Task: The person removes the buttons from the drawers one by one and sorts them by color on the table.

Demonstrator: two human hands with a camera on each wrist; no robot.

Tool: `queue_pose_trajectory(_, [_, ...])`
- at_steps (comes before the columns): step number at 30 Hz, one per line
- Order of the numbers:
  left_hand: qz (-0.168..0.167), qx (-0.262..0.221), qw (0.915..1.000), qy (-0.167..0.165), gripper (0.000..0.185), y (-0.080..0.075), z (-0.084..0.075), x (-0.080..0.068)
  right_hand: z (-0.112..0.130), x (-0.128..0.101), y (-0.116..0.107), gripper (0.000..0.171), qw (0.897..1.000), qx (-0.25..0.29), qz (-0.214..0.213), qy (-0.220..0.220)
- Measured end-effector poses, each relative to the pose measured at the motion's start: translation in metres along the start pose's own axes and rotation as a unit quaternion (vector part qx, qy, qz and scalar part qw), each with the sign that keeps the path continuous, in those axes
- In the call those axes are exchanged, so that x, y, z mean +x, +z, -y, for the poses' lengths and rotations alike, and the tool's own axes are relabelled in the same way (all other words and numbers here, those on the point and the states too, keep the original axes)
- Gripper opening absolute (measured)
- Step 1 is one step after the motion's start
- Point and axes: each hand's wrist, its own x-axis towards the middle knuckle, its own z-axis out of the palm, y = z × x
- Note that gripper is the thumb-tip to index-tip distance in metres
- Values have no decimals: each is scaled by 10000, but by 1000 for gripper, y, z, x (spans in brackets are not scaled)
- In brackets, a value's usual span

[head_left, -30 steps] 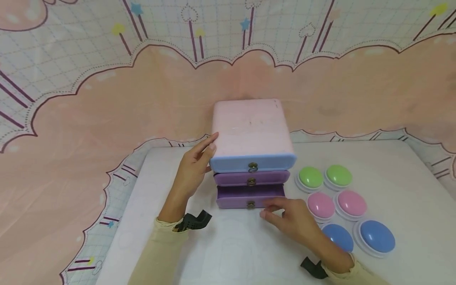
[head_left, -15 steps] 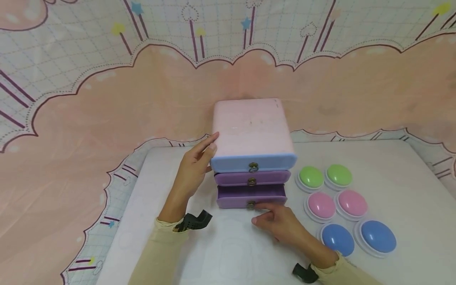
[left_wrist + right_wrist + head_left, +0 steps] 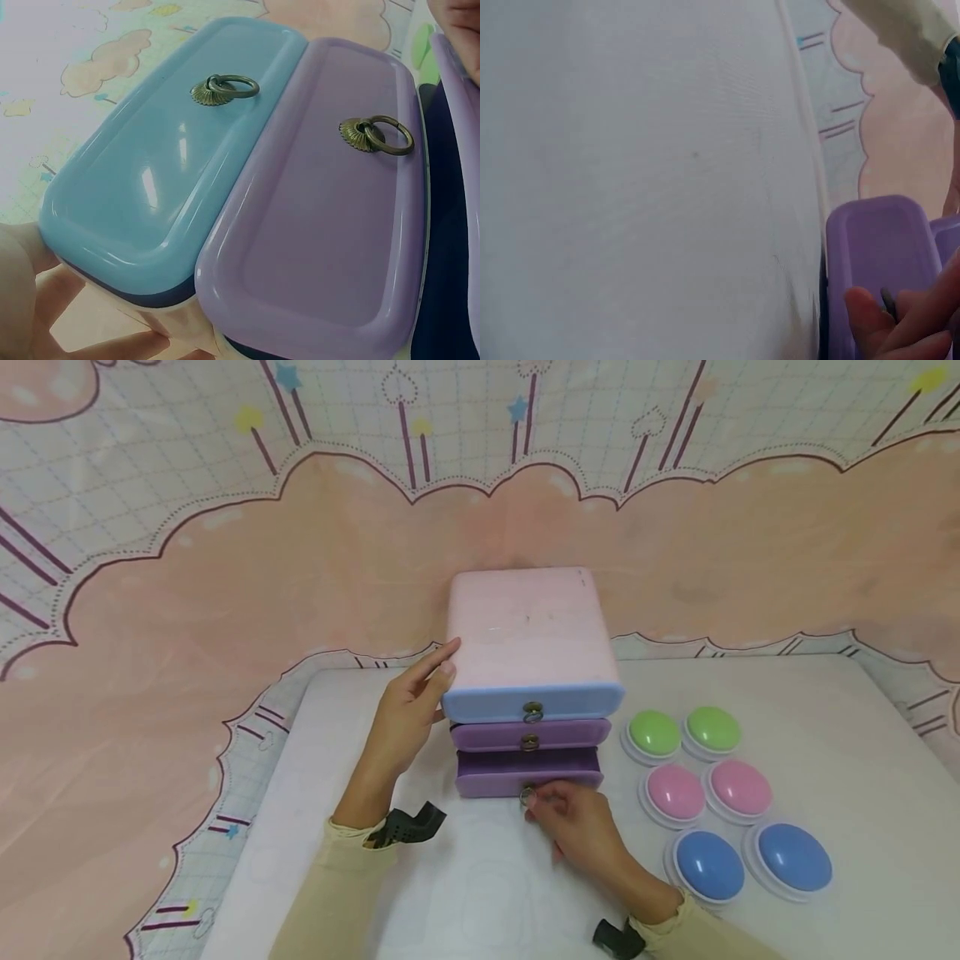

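A small chest of drawers (image 3: 528, 627) with a pink top stands at the table's middle. Its blue top drawer (image 3: 161, 161) and purple middle drawer (image 3: 315, 202) each carry a brass ring pull. The purple bottom drawer (image 3: 487, 787) is pulled partway out, its inside dark. My left hand (image 3: 399, 722) rests against the chest's left side, fingers extended and thumb near the front corner. With thumb and forefinger, my right hand (image 3: 585, 827) pinches the ring pull (image 3: 527, 796) of the bottom drawer; the right wrist view shows the ring (image 3: 889, 301) between the fingertips.
Right of the chest, several domes on white round bases stand in pairs: green (image 3: 655, 732), pink (image 3: 677, 791) and blue (image 3: 710, 864). The white table (image 3: 450, 893) ends at a patterned cloth backdrop (image 3: 337, 568) behind the chest.
My right hand has moved left along the bottom drawer's front to its ring pull and now pinches the ring. The left hand and the drawers have stayed in place.
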Motion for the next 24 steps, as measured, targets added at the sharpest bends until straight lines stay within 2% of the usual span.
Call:
queue_pose_trajectory(5, [6, -36, 10000, 60, 42, -1, 0, 0, 4, 3, 2, 6, 9996, -15, -223, 148])
queue_pose_trajectory(24, [22, 116, 9999, 53, 42, -2, 3, 0, 9, 30, 0, 9, 9983, 183, -268, 489])
